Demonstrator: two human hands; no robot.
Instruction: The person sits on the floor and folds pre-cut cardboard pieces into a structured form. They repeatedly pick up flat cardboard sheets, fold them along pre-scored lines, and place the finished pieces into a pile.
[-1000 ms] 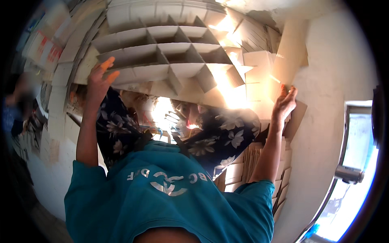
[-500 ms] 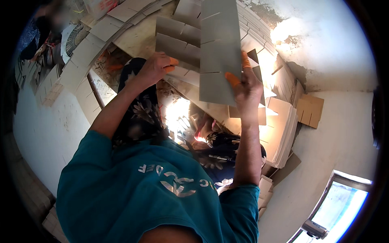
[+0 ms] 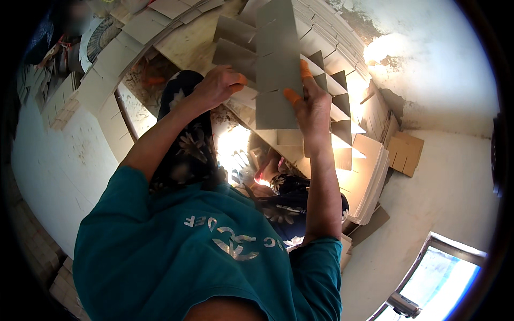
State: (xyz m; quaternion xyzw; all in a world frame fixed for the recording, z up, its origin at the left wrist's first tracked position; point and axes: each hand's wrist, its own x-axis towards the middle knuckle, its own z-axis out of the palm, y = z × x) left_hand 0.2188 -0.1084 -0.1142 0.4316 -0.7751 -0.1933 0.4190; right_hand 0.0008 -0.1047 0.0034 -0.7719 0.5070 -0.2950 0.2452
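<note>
Above the cardboard grid (image 3: 234, 56), a slotted grey strip (image 3: 277, 64) is held lengthwise, hiding the grid's middle. The right hand (image 3: 315, 104) grips its right edge toward the near end, thumb on the face, forefinger stretched along the edge, forearm nearly straight up behind it. At the grid's left side the left hand (image 3: 218, 88) is turned inward, fingers curled with little gap; from where I stand I can't tell whether they pinch anything. Orange covers (image 3: 293, 97) cap fingertips. Crossed walls part the grid into open cells. To its right stands a cardboard stack (image 3: 364, 179).
</note>
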